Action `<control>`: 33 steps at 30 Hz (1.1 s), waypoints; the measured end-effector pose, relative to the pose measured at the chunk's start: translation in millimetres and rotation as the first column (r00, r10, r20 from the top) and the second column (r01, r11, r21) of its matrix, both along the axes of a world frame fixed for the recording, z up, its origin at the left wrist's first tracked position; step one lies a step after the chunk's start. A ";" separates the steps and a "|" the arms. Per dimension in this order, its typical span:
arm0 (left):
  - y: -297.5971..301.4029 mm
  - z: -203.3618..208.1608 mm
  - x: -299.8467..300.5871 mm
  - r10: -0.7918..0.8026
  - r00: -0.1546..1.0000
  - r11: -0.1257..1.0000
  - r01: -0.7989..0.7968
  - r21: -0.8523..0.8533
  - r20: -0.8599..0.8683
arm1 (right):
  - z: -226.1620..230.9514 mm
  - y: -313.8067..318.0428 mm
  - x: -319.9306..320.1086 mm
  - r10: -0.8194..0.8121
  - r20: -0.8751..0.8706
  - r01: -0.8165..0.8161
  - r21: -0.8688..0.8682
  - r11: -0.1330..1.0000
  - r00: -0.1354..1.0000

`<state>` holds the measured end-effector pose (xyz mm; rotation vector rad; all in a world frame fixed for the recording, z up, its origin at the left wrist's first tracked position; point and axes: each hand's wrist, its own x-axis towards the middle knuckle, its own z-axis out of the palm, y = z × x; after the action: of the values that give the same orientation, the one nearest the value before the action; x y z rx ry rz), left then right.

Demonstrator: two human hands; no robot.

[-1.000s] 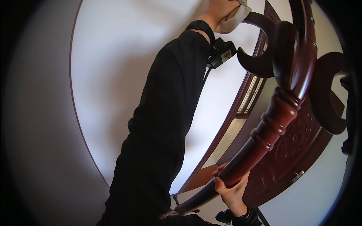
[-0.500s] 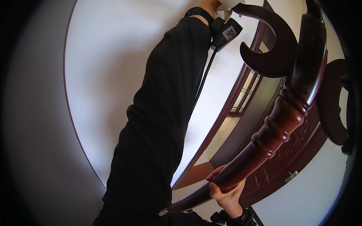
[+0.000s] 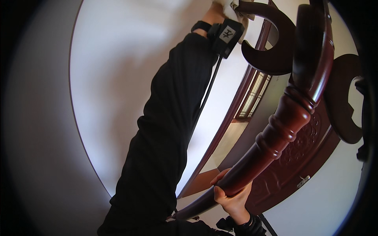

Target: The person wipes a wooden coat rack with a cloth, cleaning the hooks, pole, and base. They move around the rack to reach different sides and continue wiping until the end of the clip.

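In the head view, the right hand is wrapping its fingers closely around a shiny red-brown round wooden pole, maybe keeping it steady. Above those fingers, the left hand is touching a soft white cloth beside a dark brown curved wooden hook. Its fingers are hiding; I cannot tell how far they are bending. Open room is showing inside the hook's curve. A smooth white wall is standing left of the right fingers.
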<state>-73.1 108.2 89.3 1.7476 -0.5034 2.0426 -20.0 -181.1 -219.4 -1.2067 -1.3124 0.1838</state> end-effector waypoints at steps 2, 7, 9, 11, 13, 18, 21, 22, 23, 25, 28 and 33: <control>-4.3 -3.2 1.1 -0.017 1.000 1.000 0.017 0.004 -0.007 | -0.9 1.1 -1.4 -0.014 -0.025 0.015 0.029 0.999 1.000; -17.7 -23.7 3.5 -0.076 0.997 0.997 0.076 0.014 -0.032 | -7.2 7.2 -1.1 -0.018 -0.066 0.022 0.060 0.998 0.998; -19.5 -38.4 3.3 -0.095 0.994 0.995 0.096 0.025 -0.058 | -14.2 11.2 -0.9 -0.032 -0.049 0.035 0.045 0.998 0.998; -26.9 -47.2 -6.6 -0.114 0.990 0.992 0.117 0.036 -0.087 | -19.9 9.7 -0.2 -0.001 -0.051 0.004 0.054 0.999 0.999; -32.6 -56.7 -15.5 -0.124 0.984 0.990 0.131 0.045 -0.126 | -24.7 8.3 0.4 -0.010 -0.037 0.012 0.056 0.998 0.999; -56.2 -61.2 -26.3 -0.105 0.968 0.986 0.131 0.102 -0.228 | -25.4 8.8 4.2 -0.008 -0.047 0.012 0.078 0.997 0.999; -68.9 -53.1 -19.8 -0.057 0.957 0.986 0.098 0.132 -0.284 | -19.1 12.3 11.1 -0.002 -0.084 0.011 0.107 0.994 0.996; -72.4 -50.2 -22.6 -0.021 0.950 0.987 0.070 0.145 -0.313 | -18.8 12.0 11.0 0.004 -0.088 0.005 0.111 0.994 0.996; -74.6 -47.0 -23.7 0.007 0.937 0.987 0.050 0.152 -0.349 | -17.0 12.0 13.8 -0.024 -0.027 0.027 0.108 0.994 0.999; -77.2 -40.0 -30.4 0.101 0.888 0.984 -0.023 0.175 -0.449 | -16.6 10.7 16.0 -0.052 0.007 0.052 0.092 0.994 0.999; -75.4 -36.7 -43.5 0.238 0.754 0.967 -0.127 0.220 -0.612 | -19.7 12.4 16.2 -0.021 -0.009 0.022 0.119 0.993 1.000; -57.5 -46.4 -63.4 0.370 0.560 0.929 -0.233 0.287 -0.742 | -25.4 33.9 8.7 -0.040 0.012 0.039 0.099 0.994 0.999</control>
<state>-136.5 50.6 42.9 2.7382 -0.0608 1.1668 -11.4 -147.1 -244.7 -1.1505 -1.2942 0.0811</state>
